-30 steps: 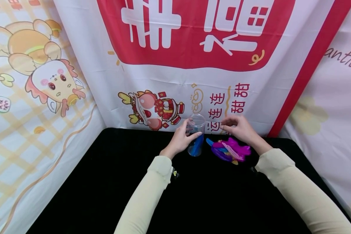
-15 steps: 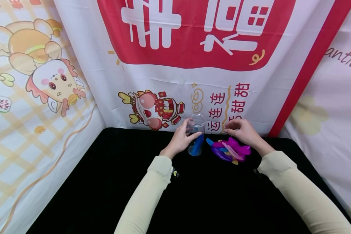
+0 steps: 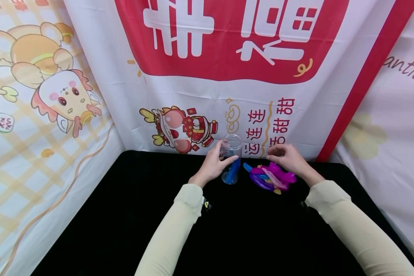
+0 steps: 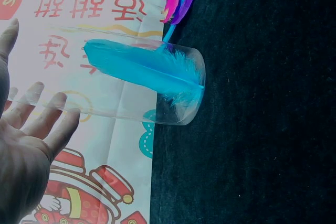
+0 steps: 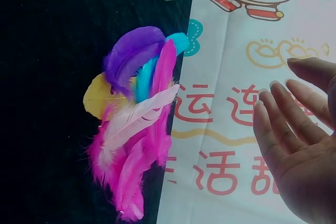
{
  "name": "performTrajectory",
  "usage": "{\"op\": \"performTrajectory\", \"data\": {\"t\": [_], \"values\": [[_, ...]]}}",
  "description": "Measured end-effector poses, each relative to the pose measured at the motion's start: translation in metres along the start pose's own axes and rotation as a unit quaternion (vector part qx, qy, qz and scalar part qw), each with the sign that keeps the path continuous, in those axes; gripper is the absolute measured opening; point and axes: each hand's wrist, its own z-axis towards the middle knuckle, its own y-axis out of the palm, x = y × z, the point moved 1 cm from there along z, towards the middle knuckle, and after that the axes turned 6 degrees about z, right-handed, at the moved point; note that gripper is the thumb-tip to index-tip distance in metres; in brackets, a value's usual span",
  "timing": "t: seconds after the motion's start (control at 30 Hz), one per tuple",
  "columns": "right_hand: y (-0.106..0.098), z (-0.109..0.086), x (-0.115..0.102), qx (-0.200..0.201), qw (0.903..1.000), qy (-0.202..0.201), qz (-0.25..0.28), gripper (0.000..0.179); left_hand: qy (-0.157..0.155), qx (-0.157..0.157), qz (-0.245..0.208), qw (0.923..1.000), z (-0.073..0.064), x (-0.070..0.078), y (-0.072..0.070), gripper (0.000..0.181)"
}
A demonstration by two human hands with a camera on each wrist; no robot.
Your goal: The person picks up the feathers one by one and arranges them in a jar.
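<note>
A tall clear plastic cylinder (image 3: pixel 236 147) stands upright near the back of the table, with a blue feather (image 4: pixel 136 69) leaning inside it. My left hand (image 3: pixel 212 161) grips the cylinder from its left side, thumb in front and fingers behind. To the right lies a loose pile of feathers: magenta (image 5: pixel 134 161), pale pink (image 5: pixel 137 118), purple (image 5: pixel 134 51), yellow (image 5: pixel 100 98) and light blue (image 5: pixel 178 41). My right hand (image 3: pixel 289 158) hovers just above and behind this pile, its fingers loosely bent and nothing between fingertips and thumb.
The table (image 3: pixel 141 214) has a black cover with a rounded back edge. Close behind it hangs a white and red printed cloth (image 3: pixel 193 88). More printed cloths (image 3: pixel 100 145) enclose the left and right sides.
My right hand has drifted right and slightly down, away from the cylinder and over the feather pile. My left hand, the cylinder and the feathers stay where they were.
</note>
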Motion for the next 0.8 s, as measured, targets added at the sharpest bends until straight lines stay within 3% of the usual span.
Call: {"op": "performTrajectory", "data": {"t": [0.33, 0.8], "values": [[0.004, -0.001, 0.014, 0.003, 0.9997, 0.0, -0.024, 0.018, 0.001, 0.003, 0.001, 1.0, 0.0, -0.002, 0.001, 0.071], [0.002, -0.004, 0.034, -0.013, 0.9991, 0.033, -0.025, 0.024, 0.004, 0.002, 0.011, 0.9999, 0.0, -0.001, 0.0, 0.076]]}}
